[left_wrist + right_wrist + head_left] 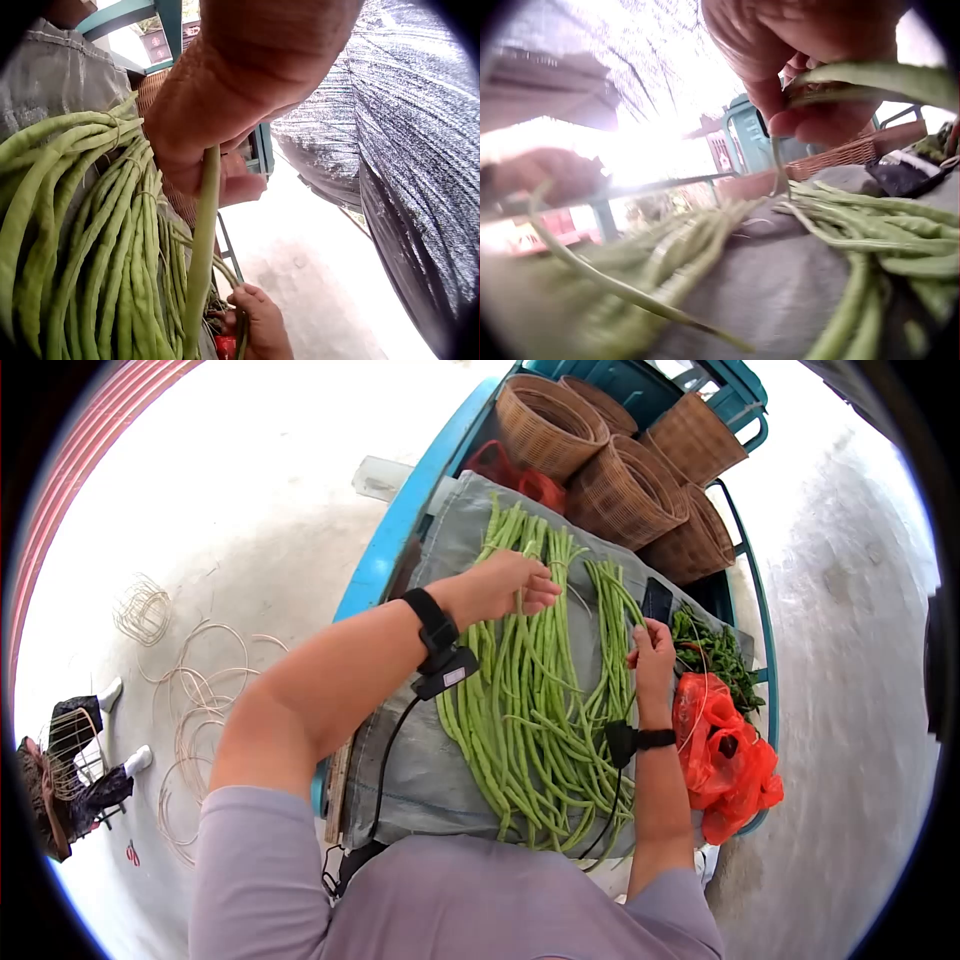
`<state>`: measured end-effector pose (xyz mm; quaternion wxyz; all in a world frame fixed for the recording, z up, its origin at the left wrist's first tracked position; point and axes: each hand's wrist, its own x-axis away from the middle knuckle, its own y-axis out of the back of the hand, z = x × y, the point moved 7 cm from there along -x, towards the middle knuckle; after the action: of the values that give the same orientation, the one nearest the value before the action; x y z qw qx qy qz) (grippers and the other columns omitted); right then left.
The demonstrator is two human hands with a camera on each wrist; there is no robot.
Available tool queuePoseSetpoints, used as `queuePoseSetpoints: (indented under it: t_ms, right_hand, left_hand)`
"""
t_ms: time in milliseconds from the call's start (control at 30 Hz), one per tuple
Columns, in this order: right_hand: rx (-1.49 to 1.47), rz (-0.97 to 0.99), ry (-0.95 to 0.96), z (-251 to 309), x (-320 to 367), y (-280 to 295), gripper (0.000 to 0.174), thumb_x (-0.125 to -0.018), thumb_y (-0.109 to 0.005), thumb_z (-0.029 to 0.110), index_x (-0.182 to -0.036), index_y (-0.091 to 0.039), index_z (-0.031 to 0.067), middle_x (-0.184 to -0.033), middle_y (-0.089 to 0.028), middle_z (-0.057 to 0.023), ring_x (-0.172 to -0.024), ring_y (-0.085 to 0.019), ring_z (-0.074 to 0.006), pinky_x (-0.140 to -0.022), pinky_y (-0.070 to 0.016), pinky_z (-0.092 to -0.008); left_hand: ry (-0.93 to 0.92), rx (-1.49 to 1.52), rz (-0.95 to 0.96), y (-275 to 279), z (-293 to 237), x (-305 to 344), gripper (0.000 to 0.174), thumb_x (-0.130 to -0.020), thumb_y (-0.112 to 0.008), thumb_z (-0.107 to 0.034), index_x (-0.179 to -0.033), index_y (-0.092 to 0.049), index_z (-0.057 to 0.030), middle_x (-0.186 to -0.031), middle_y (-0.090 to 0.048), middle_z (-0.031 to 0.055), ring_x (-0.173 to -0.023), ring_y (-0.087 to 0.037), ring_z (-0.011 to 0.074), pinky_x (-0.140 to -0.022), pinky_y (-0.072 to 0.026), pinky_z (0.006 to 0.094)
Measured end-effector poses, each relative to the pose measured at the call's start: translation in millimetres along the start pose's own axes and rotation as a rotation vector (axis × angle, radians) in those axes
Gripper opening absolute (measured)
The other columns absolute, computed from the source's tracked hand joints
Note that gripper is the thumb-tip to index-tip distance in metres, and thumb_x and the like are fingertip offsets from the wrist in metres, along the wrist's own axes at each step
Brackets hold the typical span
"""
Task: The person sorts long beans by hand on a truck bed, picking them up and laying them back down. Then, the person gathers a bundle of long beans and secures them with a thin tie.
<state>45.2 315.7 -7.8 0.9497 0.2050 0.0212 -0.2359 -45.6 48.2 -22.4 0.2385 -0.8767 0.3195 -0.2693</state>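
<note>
My left hand (pixel 505 585) is raised over the tied bundles of green long beans (pixel 535 690). In the left wrist view a single long bean (pixel 201 262) hangs from between its thumb and fingers. My right hand (pixel 653 660) is at the right side of the smaller bunch (pixel 608 610). Its thumb and fingertips pinch a few long beans (pixel 885 79), seen close up in the right wrist view. Farther off in that view, my left hand (pixel 547 176) is blurred, its bean trailing down. Thin ties (pixel 116 131) circle the bundles near one end.
A grey cloth (pixel 410 770) covers the blue cart bed (pixel 385 550) under the beans. Wicker baskets (pixel 625 490) stand at the back. On the right lie a dark phone (pixel 657 600), green peppers (pixel 715 650) and a red plastic bag (pixel 725 760). Cane coils (pixel 200 710) lie on the floor.
</note>
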Motion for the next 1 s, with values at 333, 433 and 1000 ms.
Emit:
queuePoseSetpoints:
  t_ms: [333, 433, 1000]
  right_hand:
    - [-0.282, 0.05, 0.051, 76.1, 83.0, -32.2, 0.019, -0.092, -0.058, 0.011, -0.109, -0.055, 0.0031, -0.081, -0.055, -0.0005, -0.055, -0.049, -0.0053, -0.047, -0.0385, -0.0198]
    - [-0.289, 0.159, -0.016, 68.0, 102.1, -48.4, 0.021, -0.091, -0.059, 0.008, -0.11, -0.054, 0.0032, -0.084, -0.055, -0.0006, -0.056, -0.05, -0.0052, -0.048, -0.0391, -0.0201]
    - [-0.138, 0.159, -0.026, 52.4, 129.4, -75.8, 0.027, -0.085, -0.064, 0.003, -0.111, -0.056, 0.0016, -0.091, -0.055, -0.0014, -0.064, -0.05, -0.0055, -0.057, -0.0422, -0.0211]
  left_hand:
    - [-0.002, 0.17, 0.139, -36.2, 6.1, 0.8, 0.037, -0.099, -0.042, -0.016, -0.128, -0.035, 0.006, -0.129, -0.048, 0.0241, -0.115, -0.054, 0.0367, -0.091, -0.0514, 0.0447]
    - [-0.101, 0.251, 0.18, -41.4, 0.4, 3.3, 0.031, -0.101, -0.038, -0.018, -0.124, -0.038, 0.0021, -0.128, -0.05, 0.0217, -0.116, -0.054, 0.0345, -0.093, -0.0498, 0.0467]
    - [-0.146, 0.165, 0.234, -58.6, -10.1, 18.7, 0.032, -0.103, -0.031, -0.028, -0.132, -0.038, -0.0143, -0.109, -0.059, 0.0144, -0.099, -0.061, 0.0271, -0.089, -0.0506, 0.0451]
